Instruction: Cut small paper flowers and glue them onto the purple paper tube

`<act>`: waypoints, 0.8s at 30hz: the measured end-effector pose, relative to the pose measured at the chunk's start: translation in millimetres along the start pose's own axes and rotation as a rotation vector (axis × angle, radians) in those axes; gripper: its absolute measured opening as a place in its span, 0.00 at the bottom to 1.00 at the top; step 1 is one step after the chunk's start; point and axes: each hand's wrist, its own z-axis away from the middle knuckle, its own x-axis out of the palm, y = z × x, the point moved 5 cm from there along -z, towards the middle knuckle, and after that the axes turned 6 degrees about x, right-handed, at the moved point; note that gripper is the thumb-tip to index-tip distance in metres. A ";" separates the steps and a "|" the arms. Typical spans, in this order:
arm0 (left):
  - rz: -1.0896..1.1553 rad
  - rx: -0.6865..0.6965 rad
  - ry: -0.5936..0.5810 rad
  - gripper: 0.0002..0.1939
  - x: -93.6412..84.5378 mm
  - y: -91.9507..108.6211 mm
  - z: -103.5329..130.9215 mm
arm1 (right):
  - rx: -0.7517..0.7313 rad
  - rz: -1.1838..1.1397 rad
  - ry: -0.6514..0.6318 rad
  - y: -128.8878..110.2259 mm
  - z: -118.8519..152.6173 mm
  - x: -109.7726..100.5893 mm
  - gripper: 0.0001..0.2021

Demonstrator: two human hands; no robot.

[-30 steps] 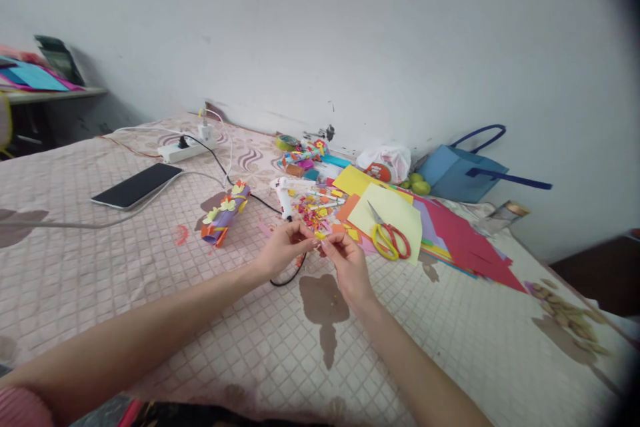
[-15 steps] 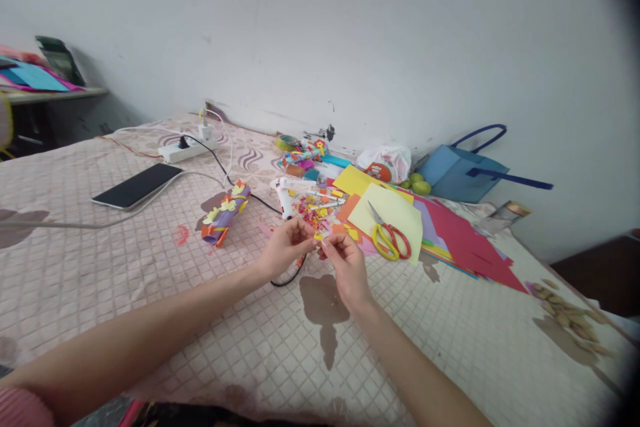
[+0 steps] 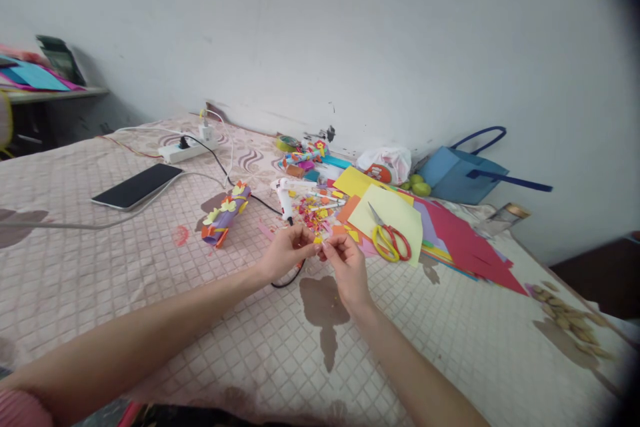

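Observation:
My left hand (image 3: 290,250) and my right hand (image 3: 345,263) meet fingertip to fingertip over the table, both closed in a pinch. Between them shows a small yellow piece of paper (image 3: 318,240), partly hidden by the fingers. Just beyond lie a white glue gun (image 3: 284,199) and a heap of tiny coloured paper scraps (image 3: 316,215). A purple paper roll (image 3: 227,213) with yellow flowers and orange strips rests to the left. On a pale yellow sheet (image 3: 407,213) to the right lie scissors (image 3: 391,241) with red and yellow handles.
A tablet-like dark device (image 3: 140,185) and a power strip (image 3: 185,149) with trailing cables occupy the left. Red paper sheets (image 3: 460,240), a blue bag (image 3: 465,173), green fruit (image 3: 419,185), a jar (image 3: 507,217) and peanuts (image 3: 567,317) are on the right.
My hands stay together in nearly the same place. The fingers have shifted slightly around the small yellow piece, with the fingertips a little lower and closer.

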 end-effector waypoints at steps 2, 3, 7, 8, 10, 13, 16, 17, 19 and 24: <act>-0.003 -0.004 0.008 0.14 -0.3 0.4 0.2 | -0.001 0.007 0.001 0.5 0.0 0.0 0.08; -0.002 -0.006 0.015 0.14 -0.4 0.6 0.3 | -0.002 0.009 0.002 0.7 0.1 0.1 0.08; 0.017 -0.007 0.034 0.14 0.3 1.3 1.3 | -0.010 0.000 -0.007 1.1 1.0 1.0 0.08; 0.023 -0.011 0.037 0.14 0.6 1.4 1.5 | -0.011 -0.001 -0.009 1.3 1.1 1.3 0.07; 0.024 -0.025 0.048 0.14 0.7 1.2 2.0 | -0.012 0.004 -0.013 1.6 1.3 1.7 0.07; 0.013 -0.042 0.070 0.14 -0.5 0.6 2.2 | -0.016 0.021 -0.022 1.6 1.1 1.9 0.07; 0.011 -0.025 0.071 0.14 -1.3 1.4 2.0 | -0.021 0.039 -0.020 1.8 0.7 1.1 0.07; 0.009 -0.015 0.065 0.14 -1.1 2.1 1.8 | -0.022 0.045 -0.017 1.9 0.6 0.7 0.07; -0.004 0.002 0.054 0.14 -0.5 3.9 1.7 | -0.021 0.047 -0.018 2.5 0.4 0.4 0.07; -0.019 0.025 0.087 0.14 -1.2 6.4 1.6 | -0.027 0.044 -0.024 3.2 0.1 0.3 0.06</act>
